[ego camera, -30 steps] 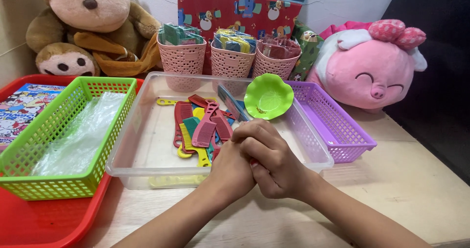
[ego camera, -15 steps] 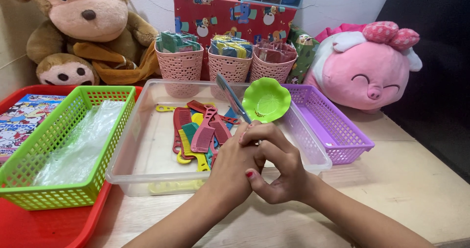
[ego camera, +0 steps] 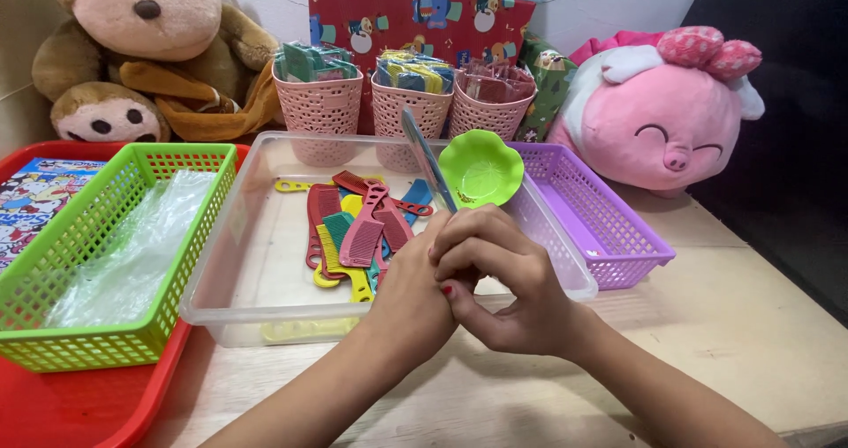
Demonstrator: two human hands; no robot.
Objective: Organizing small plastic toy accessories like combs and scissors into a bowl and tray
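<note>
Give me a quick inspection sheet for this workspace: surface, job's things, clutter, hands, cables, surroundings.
Surface: wooden table, red tray at left.
Job's things: grey-blue comb held upright; coloured combs in clear bin.
Clutter: green basket with plastic film, purple basket, green bowl, three pink cups.
Hands: left hand and right hand clasped together around the comb's base.
Cables: nothing seen.
Surroundings: monkey plush, pink pig plush, red gift box.

Clasped hands part slightly — blue comb (ego camera: 427,158) now rises upright from right hand (ego camera: 499,276), left hand (ego camera: 415,293) alongside.
</note>
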